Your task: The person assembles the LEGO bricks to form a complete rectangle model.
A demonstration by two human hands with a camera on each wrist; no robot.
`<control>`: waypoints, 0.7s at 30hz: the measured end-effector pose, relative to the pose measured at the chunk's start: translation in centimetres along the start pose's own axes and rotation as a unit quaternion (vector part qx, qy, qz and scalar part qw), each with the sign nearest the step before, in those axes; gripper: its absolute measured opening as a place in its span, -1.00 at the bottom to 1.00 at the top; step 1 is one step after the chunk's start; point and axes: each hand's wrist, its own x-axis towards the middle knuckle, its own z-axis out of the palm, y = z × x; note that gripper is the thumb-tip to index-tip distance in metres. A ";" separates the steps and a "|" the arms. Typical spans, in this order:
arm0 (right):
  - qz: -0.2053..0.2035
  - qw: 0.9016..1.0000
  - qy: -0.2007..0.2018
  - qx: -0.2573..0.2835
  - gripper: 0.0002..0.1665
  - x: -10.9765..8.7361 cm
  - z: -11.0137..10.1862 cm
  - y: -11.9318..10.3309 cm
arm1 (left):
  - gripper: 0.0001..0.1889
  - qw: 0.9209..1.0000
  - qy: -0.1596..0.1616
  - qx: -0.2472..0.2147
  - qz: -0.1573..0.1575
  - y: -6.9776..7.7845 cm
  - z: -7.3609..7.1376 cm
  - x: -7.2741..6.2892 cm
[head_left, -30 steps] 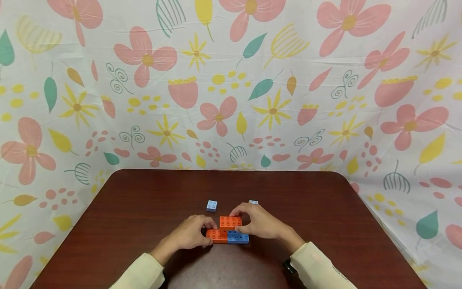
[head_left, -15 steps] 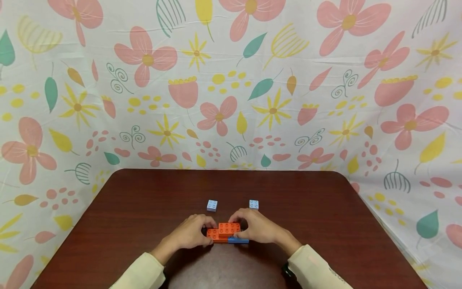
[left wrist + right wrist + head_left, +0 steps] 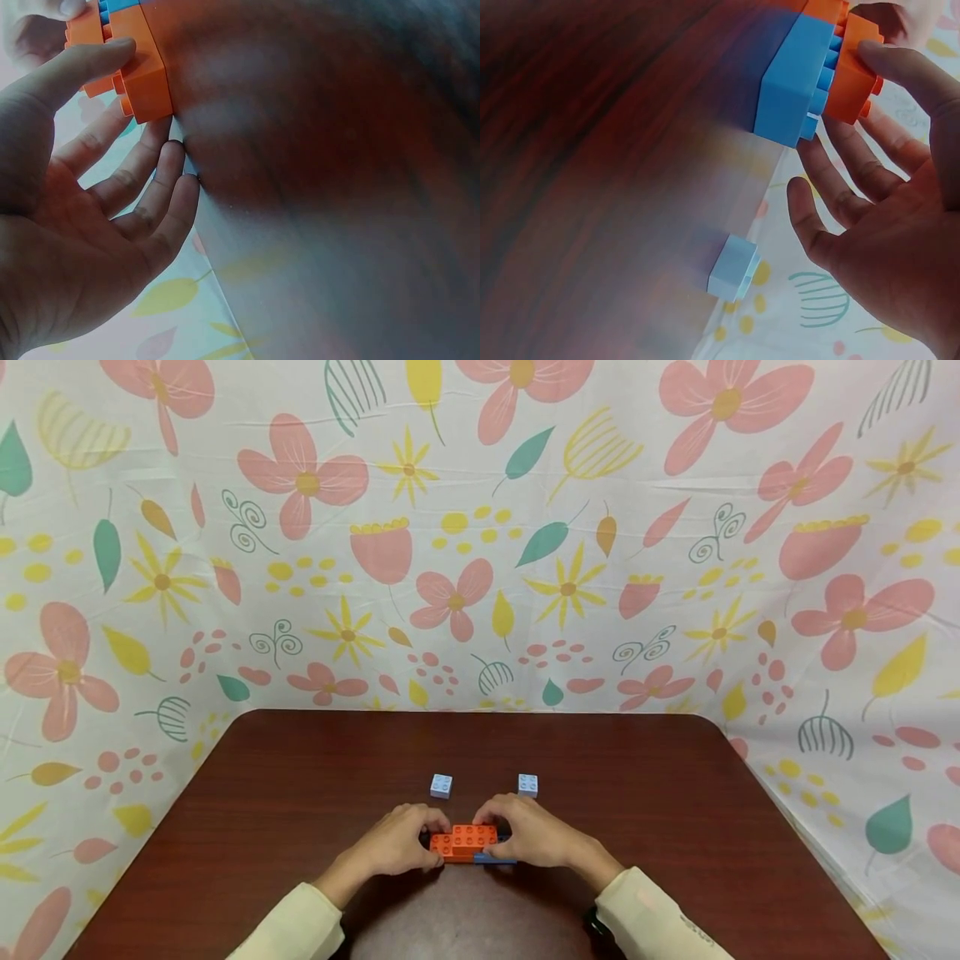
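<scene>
Two toy building bricks, one orange (image 3: 440, 846) and one blue (image 3: 789, 86), stand end to end on the table. A second orange brick (image 3: 474, 835) lies across their studs, bridging the two. My left hand (image 3: 397, 842) grips the lower orange brick at its left end, thumb on the near side and fingers at the far side. With thumb and fingers, my right hand (image 3: 538, 833) pinches the upper orange brick from the right. In the head view that hand hides much of the blue brick. The left wrist view shows the lower orange brick's studs (image 3: 126, 105) upward of its base.
Behind the hands, two small light blue bricks (image 3: 441, 786) (image 3: 528, 785) sit apart on the dark brown table (image 3: 315, 752). A flower-patterned cloth (image 3: 480, 527) hangs past the table's far edge.
My right hand has brought the upper orange brick down and slightly left onto the lower bricks. The right light blue brick has come into fuller view. My left hand stays in place.
</scene>
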 end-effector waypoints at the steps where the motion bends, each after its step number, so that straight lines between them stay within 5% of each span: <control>1: 0.000 1.000 0.000 -0.002 -0.63 0.0 0.0 0.0 | -0.63 1.000 -0.001 0.000 0.000 0.0 0.0 0.0; 21: -0.009 1.000 0.017 -0.011 -0.62 -0.1 0.6 -0.1 | -0.67 1.000 0.025 -0.009 0.008 0.4 0.2 0.3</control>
